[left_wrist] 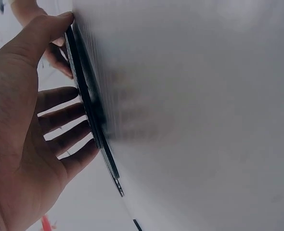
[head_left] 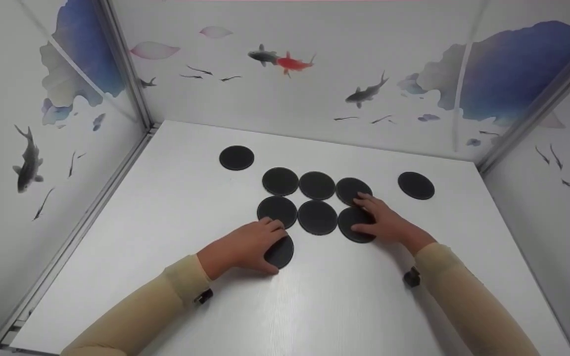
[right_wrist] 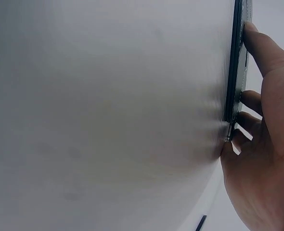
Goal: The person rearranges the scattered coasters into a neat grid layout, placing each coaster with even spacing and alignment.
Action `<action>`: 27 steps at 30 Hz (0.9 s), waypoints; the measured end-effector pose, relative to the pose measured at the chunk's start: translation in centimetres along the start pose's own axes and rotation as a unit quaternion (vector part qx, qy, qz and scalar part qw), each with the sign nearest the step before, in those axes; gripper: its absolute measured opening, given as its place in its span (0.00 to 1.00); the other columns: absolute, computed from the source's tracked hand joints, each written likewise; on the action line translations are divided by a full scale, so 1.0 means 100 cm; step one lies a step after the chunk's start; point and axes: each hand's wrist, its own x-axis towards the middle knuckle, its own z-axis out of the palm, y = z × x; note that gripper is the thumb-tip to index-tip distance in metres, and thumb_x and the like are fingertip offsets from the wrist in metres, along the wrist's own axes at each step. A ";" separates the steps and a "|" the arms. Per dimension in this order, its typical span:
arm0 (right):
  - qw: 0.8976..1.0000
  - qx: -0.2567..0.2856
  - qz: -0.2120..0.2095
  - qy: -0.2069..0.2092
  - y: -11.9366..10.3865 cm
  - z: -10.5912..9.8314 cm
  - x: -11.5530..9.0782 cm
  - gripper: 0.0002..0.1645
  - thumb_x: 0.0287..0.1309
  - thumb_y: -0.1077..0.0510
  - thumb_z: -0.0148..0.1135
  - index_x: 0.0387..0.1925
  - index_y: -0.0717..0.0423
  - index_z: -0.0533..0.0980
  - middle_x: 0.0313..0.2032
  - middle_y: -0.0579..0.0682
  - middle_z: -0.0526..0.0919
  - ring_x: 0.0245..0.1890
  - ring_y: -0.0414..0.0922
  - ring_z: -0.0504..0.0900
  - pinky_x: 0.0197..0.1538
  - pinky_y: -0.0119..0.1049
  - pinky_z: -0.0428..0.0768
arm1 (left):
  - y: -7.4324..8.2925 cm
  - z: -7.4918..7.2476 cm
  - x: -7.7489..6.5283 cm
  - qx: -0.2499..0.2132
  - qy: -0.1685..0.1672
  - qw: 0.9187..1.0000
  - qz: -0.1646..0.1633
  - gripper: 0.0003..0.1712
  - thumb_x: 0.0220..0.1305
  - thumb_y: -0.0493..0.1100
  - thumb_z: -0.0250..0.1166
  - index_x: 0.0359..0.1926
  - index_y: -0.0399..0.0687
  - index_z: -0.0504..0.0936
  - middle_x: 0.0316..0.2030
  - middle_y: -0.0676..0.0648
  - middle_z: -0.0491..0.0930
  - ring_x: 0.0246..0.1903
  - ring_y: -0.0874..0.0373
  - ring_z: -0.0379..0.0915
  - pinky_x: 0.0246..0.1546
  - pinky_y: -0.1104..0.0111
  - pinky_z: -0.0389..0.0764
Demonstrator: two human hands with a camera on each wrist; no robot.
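My left hand point(head_left: 253, 244) holds the nearest round black coaster point(head_left: 281, 252) at the left, thumb at its near edge and fingertips by its far edge. Just beyond it lies another black coaster point(head_left: 276, 210), close against those fingers. My right hand point(head_left: 386, 220) rests over the right end of two rows, its thumb on the front-right coaster point(head_left: 352, 225) and its fingertips on the back-right coaster point(head_left: 350, 188). In the right wrist view, stitching shows along a coaster rim point(right_wrist: 239, 91), with the thumb point(right_wrist: 262, 45) on top.
Between the row ends lie a front-middle coaster point(head_left: 317, 217), a back-middle coaster point(head_left: 317, 185) and a back-left coaster point(head_left: 280, 181), nearly edge to edge. Single coasters lie apart at far left point(head_left: 237, 157) and far right point(head_left: 416, 185). Printed panels point(head_left: 314, 99) enclose the white table point(head_left: 176, 168).
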 end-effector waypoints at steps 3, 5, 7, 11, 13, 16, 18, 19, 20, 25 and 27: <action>1.000 -0.002 0.001 0.000 0.000 0.000 -0.001 0.58 0.70 0.35 0.75 0.86 0.58 0.61 0.88 0.59 0.51 0.87 0.64 0.48 0.84 0.65 0.53 | 0.000 0.000 0.000 0.001 -0.003 1.000 -0.002 0.46 0.62 0.67 0.78 0.73 0.49 0.78 0.66 0.47 0.75 0.61 0.50 0.72 0.62 0.57 0.82; 1.000 -0.003 0.001 0.000 0.000 0.000 -0.002 0.58 0.71 0.34 0.74 0.86 0.58 0.61 0.88 0.59 0.51 0.87 0.64 0.48 0.84 0.66 0.53 | 0.000 0.001 0.001 0.003 -0.007 1.000 -0.005 0.46 0.62 0.67 0.78 0.73 0.49 0.78 0.67 0.47 0.75 0.62 0.50 0.72 0.63 0.57 0.82; 1.000 -0.002 0.002 -0.002 0.000 0.000 -0.002 0.58 0.71 0.34 0.74 0.87 0.57 0.61 0.88 0.58 0.50 0.87 0.63 0.48 0.84 0.65 0.52 | 0.000 0.002 0.001 0.004 -0.013 1.000 -0.009 0.46 0.63 0.67 0.77 0.74 0.48 0.78 0.68 0.47 0.75 0.63 0.50 0.72 0.63 0.57 0.82; 1.000 -0.002 0.002 -0.002 -0.001 0.000 -0.004 0.58 0.71 0.33 0.73 0.87 0.57 0.60 0.88 0.58 0.50 0.87 0.63 0.48 0.84 0.65 0.52 | 0.001 0.002 0.002 0.003 -0.019 1.000 -0.015 0.47 0.63 0.67 0.77 0.74 0.48 0.78 0.69 0.46 0.74 0.64 0.49 0.71 0.63 0.56 0.82; 1.000 -0.003 0.003 -0.002 -0.001 0.000 -0.003 0.57 0.71 0.33 0.73 0.87 0.57 0.61 0.88 0.58 0.50 0.87 0.63 0.48 0.84 0.65 0.53 | 0.001 0.002 0.002 0.003 -0.018 1.000 -0.016 0.46 0.63 0.67 0.77 0.74 0.48 0.78 0.69 0.46 0.74 0.64 0.49 0.72 0.63 0.56 0.82; 1.000 -0.002 0.005 0.000 -0.001 0.000 -0.003 0.57 0.71 0.34 0.74 0.87 0.56 0.61 0.88 0.58 0.50 0.87 0.64 0.48 0.84 0.66 0.53 | 0.002 0.002 0.001 0.004 -0.017 1.000 -0.017 0.46 0.63 0.67 0.77 0.74 0.49 0.78 0.68 0.46 0.75 0.63 0.49 0.72 0.62 0.56 0.82; 1.000 -0.001 0.005 0.000 -0.002 0.000 -0.003 0.57 0.71 0.34 0.74 0.87 0.56 0.61 0.88 0.58 0.50 0.87 0.64 0.48 0.84 0.66 0.53 | 0.003 0.002 0.000 0.003 -0.017 1.000 -0.019 0.46 0.63 0.67 0.77 0.74 0.49 0.78 0.68 0.46 0.75 0.63 0.49 0.72 0.62 0.56 0.82; 1.000 0.000 0.006 0.000 -0.001 0.000 -0.003 0.57 0.70 0.34 0.74 0.87 0.56 0.61 0.88 0.58 0.50 0.87 0.64 0.48 0.84 0.66 0.53 | 0.003 0.001 0.000 0.003 -0.017 1.000 -0.020 0.46 0.63 0.67 0.77 0.74 0.49 0.78 0.68 0.46 0.75 0.64 0.49 0.72 0.62 0.56 0.82; 1.000 0.001 0.006 0.001 -0.001 0.000 -0.003 0.57 0.70 0.35 0.75 0.87 0.56 0.61 0.88 0.58 0.51 0.87 0.64 0.48 0.84 0.65 0.53 | 0.004 0.001 0.000 0.002 -0.017 1.000 -0.020 0.46 0.63 0.67 0.77 0.74 0.49 0.78 0.68 0.46 0.75 0.64 0.49 0.72 0.62 0.56 0.82; 1.000 0.001 0.002 0.004 -0.001 -0.001 -0.003 0.57 0.70 0.35 0.75 0.86 0.57 0.61 0.88 0.58 0.51 0.87 0.64 0.48 0.84 0.65 0.53 | 0.004 0.001 0.000 0.002 -0.020 1.000 -0.023 0.46 0.64 0.67 0.76 0.75 0.49 0.77 0.69 0.46 0.74 0.64 0.49 0.72 0.62 0.55 0.82; 1.000 0.001 0.001 0.003 -0.001 -0.001 -0.003 0.57 0.70 0.35 0.75 0.86 0.57 0.61 0.88 0.58 0.51 0.87 0.63 0.48 0.84 0.65 0.53 | 0.005 0.000 0.000 0.003 -0.022 0.999 -0.023 0.46 0.64 0.67 0.76 0.75 0.49 0.77 0.69 0.46 0.75 0.64 0.49 0.72 0.62 0.55 0.82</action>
